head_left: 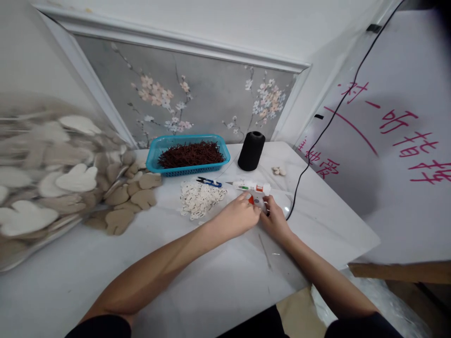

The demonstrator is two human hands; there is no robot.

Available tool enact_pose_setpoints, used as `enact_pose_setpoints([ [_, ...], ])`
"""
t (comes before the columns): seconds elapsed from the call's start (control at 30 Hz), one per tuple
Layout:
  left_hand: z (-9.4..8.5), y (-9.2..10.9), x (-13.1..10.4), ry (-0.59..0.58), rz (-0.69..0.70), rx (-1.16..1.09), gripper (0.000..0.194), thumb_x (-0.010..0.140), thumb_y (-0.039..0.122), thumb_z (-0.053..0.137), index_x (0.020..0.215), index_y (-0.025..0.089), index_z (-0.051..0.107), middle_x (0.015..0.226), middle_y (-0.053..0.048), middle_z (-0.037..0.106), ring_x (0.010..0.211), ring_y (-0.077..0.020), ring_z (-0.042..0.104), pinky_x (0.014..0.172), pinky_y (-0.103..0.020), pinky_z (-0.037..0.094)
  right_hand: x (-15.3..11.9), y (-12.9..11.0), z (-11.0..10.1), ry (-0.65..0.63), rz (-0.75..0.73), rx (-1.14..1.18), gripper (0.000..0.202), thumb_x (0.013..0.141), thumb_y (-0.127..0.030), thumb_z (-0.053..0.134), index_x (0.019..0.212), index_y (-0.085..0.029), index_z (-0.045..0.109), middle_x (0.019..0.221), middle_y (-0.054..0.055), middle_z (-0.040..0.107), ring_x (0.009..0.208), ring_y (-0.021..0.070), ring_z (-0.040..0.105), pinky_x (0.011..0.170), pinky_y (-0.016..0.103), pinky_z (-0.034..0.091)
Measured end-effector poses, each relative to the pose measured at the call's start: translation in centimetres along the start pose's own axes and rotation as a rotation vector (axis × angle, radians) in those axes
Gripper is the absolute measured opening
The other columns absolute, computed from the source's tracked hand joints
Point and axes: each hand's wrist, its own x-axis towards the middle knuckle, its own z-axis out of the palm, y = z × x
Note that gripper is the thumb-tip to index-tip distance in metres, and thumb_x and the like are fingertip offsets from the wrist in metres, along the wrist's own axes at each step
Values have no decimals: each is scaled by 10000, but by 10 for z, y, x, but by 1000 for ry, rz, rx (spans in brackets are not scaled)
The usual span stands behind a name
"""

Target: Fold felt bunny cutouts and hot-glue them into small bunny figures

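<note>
A white glue gun (248, 187) with orange parts lies on its side on the white table, its pointed nozzle toward the left. My left hand (243, 213) is closed around its orange trigger area; the fingertips are partly hidden. Close beside it, my right hand (274, 216) has its fingers curled on the white handle part (284, 203), near the black cable. Left of the nozzle are blue-handled thread snips (211, 182). Just below them spreads a pile of small white printed tags (200, 199), next to my left wrist.
A blue basket (151, 162) of dark brown strands and a black thread cone (251, 151) stand by the wall. Small pale pieces (278, 171) lie right. Beige and white mitten-shaped pieces (120, 220) heap at left. A black cable (329, 123) hangs down to the table.
</note>
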Motion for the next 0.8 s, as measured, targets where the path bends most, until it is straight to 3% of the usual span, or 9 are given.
enact_pose_setpoints([
  [0.2, -1, -1, 0, -63, -16, -33, 224, 792, 48, 434, 899, 82, 628, 787, -69, 643, 767, -165, 618, 923, -372, 413, -1, -1, -1, 11, 9, 26, 251, 836, -374, 475, 979, -185, 392, 912, 99, 605, 734, 195, 596, 602, 292, 459],
  [0.4, -3, 2, 0, -33, -8, 24, 269, 810, 52, 414, 960, 85, 635, 730, -38, 641, 726, -134, 612, 1029, -365, 373, -1, -5, -3, 42, -3, 2, 254, 838, -388, 479, 971, -187, 401, 897, 92, 605, 737, 195, 595, 634, 306, 465],
  [0.6, -7, 1, 0, -34, 2, 24, 284, 782, 25, 421, 949, 90, 641, 731, -40, 649, 662, -130, 609, 1066, -411, 357, -1, -2, -3, 32, 7, -1, 269, 837, -392, 473, 991, -183, 404, 931, 107, 610, 773, 207, 606, 647, 311, 468],
  [0.8, -8, -2, 2, -62, 12, 59, 225, 753, 29, 429, 824, 93, 633, 674, -31, 617, 632, -146, 610, 1006, -392, 422, -2, -3, -3, 37, 12, -15, 261, 840, -381, 461, 991, -175, 411, 908, 107, 609, 726, 193, 584, 618, 295, 457],
])
